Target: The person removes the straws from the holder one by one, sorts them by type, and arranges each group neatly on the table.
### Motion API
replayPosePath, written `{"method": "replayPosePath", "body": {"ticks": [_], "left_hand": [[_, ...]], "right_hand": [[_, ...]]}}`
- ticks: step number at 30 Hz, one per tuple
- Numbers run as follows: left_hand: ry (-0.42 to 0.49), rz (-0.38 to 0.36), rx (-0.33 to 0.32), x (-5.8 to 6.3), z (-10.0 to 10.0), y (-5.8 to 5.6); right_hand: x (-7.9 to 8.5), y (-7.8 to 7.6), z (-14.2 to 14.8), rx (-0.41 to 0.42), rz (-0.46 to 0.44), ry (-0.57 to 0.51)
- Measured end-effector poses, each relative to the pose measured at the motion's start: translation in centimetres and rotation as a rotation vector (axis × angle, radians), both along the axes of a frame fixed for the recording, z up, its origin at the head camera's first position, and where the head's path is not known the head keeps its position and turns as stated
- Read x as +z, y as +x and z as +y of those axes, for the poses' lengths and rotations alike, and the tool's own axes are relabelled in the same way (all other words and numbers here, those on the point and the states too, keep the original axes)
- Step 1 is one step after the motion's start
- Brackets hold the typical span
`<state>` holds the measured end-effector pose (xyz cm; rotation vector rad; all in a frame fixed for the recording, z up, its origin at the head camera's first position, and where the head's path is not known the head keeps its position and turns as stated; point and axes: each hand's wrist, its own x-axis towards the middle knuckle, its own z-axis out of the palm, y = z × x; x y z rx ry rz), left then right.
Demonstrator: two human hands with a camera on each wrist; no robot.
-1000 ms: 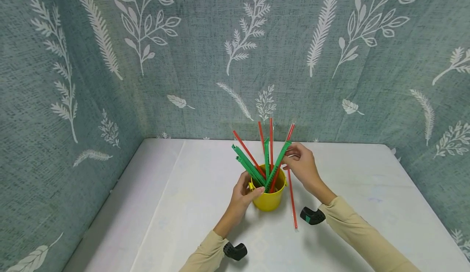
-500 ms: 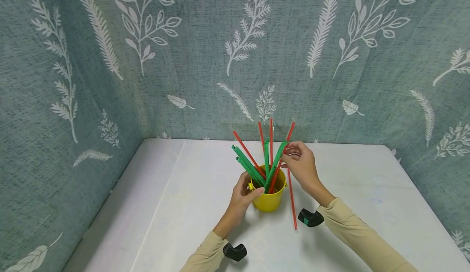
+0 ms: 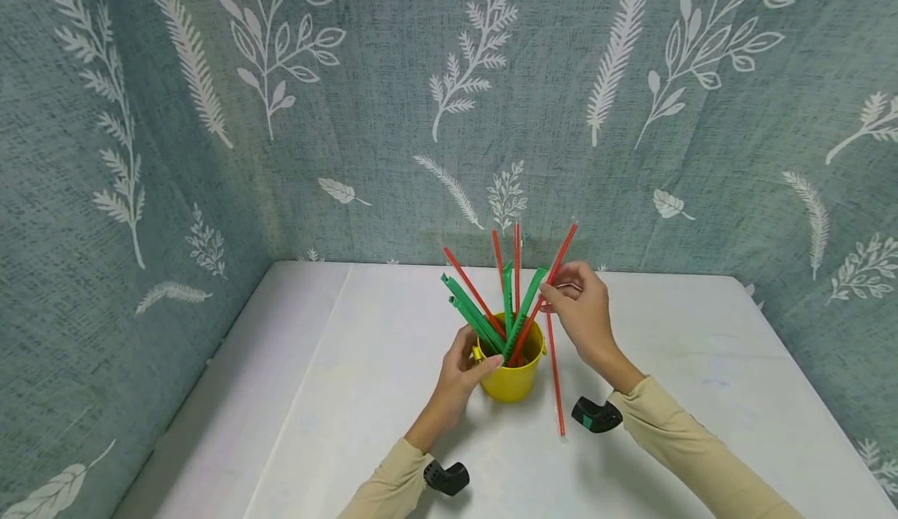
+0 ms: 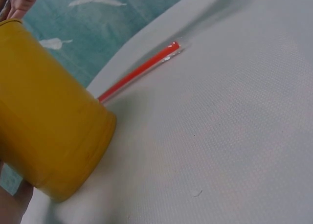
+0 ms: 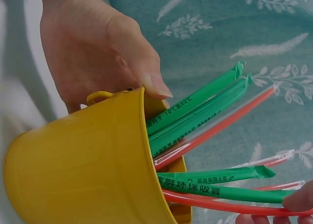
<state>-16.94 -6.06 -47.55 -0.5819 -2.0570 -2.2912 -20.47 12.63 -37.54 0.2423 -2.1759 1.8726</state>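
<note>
A loose red straw (image 3: 556, 379) lies on the desk (image 3: 337, 425) beside the yellow bucket (image 3: 508, 385), which the left hand (image 3: 457, 377) grips. Beyond, the right hand (image 3: 582, 316) pinches a slanting red straw (image 3: 564, 246) standing in it, perhaps a green-wrapped straw (image 3: 525, 308) too.

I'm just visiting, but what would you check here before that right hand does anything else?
1. Bucket upright: ok; the yellow bucket stands on the table.
2. Bucket held: ok; the left hand grips its rim.
3. Straw in hand: ok; the right hand pinches a red straw.
4. Only one straw pinched: cannot tell; a green straw runs right to the thumb.
5. Pinched straw free of the bucket: not ok; its lower end is inside.
6. Loose straw clear of the bucket: ok; it lies beside it, apart.
</note>
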Motion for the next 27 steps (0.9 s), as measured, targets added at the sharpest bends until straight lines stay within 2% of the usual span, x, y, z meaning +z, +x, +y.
{"method": "replayPosePath", "body": {"ticks": [4, 8, 11, 14, 15, 18, 22, 25, 27], "left_hand": [[0.004, 0.023, 0.004, -0.7, 0.0, -0.3], [0.010, 0.035, -0.007, -0.9, 0.1, -0.4], [0.022, 0.016, -0.013, -0.9, 0.1, -0.5], [0.028, 0.004, -0.017, -0.8, 0.0, -0.4], [0.029, -0.007, -0.022, -0.7, 0.0, -0.4], [0.009, -0.014, -0.032, 0.5, -0.1, 0.2], [0.000, -0.027, -0.038, 0.9, -0.1, 0.3], [0.012, -0.027, -0.028, -0.2, -0.1, -0.2], [0.014, -0.015, -0.017, -0.5, 0.0, -0.3]], "right_hand": [[-0.2, -0.1, 0.2, -0.004, 0.030, -0.006], [-2.4, -1.9, 1.3, 0.054, 0.119, -0.106], [-2.4, -2.1, 1.7, 0.063, 0.136, -0.123], [-0.7, -0.9, 1.3, 0.032, 0.119, -0.074], [0.4, -0.1, 1.0, 0.015, 0.103, -0.051], [2.0, 0.9, 0.7, 0.003, 0.092, -0.046], [2.4, 1.1, 0.8, -0.014, 0.087, -0.055], [2.1, 0.9, 1.1, -0.016, 0.100, -0.065], [2.2, 0.9, 1.2, -0.016, 0.108, -0.069]]}}
